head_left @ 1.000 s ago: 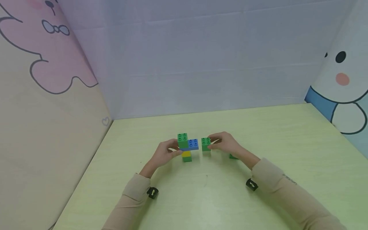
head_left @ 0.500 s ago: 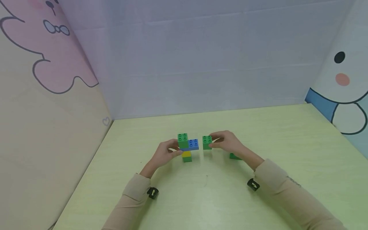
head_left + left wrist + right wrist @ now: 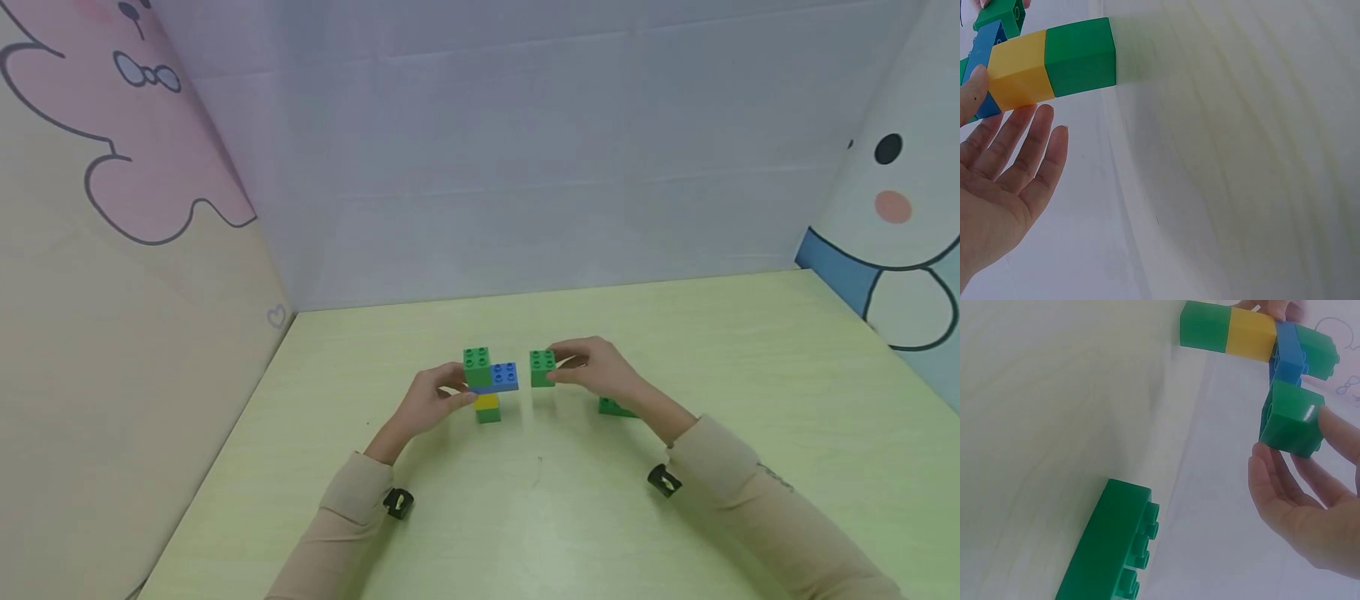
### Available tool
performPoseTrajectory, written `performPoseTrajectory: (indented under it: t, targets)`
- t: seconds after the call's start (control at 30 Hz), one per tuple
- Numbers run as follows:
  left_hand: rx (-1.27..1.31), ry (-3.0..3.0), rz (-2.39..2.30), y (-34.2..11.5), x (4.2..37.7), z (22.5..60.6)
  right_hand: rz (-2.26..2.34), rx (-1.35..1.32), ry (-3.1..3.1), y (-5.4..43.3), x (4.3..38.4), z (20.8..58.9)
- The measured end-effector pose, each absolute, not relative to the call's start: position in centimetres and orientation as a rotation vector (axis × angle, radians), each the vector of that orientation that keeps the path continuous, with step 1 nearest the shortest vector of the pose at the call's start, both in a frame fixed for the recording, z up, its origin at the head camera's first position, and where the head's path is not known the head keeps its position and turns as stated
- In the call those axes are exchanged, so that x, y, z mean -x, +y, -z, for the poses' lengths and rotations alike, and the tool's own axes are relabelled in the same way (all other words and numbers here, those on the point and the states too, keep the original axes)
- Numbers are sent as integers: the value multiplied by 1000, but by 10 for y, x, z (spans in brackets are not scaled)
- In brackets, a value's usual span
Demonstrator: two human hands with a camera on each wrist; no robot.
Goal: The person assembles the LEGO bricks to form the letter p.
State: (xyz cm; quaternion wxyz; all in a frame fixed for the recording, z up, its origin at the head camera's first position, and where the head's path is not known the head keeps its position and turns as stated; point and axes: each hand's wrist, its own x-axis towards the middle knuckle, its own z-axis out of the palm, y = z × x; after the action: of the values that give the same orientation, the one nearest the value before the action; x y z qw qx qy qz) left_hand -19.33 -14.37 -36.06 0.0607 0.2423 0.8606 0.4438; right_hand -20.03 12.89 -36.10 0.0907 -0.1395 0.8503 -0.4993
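A stack of toy building bricks stands on the table: a green brick (image 3: 1082, 56) at the bottom, a yellow brick (image 3: 1020, 70) on it, then a longer blue brick (image 3: 505, 377) jutting right, and another green brick (image 3: 476, 367) on top. My left hand (image 3: 428, 402) holds the stack from the left, thumb and fingers near the blue and yellow bricks. To the right, my right hand (image 3: 596, 367) pinches a loose green brick (image 3: 1295, 419) between thumb and fingers. In the head view a small gap separates that brick from the blue one.
A longer green brick (image 3: 1107, 544) lies on the table (image 3: 540, 517) near my right wrist, partly covered by the forearm in the head view. A black strap piece (image 3: 399, 503) sits by the left cuff, a similar one (image 3: 663, 481) by the right. A pale curtain (image 3: 525, 167) hangs behind.
My right hand has shifted slightly right and away from me with the green brick, widening the gap to the blue brick. The left hand and the stack look still.
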Motion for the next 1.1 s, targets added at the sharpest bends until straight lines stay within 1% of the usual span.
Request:
performPoseTrajectory:
  t: [1.1]
  targets:
    - [-742, 2611, -1339, -143, 195, 362, 1525, 443, 2503, 120, 198, 340]
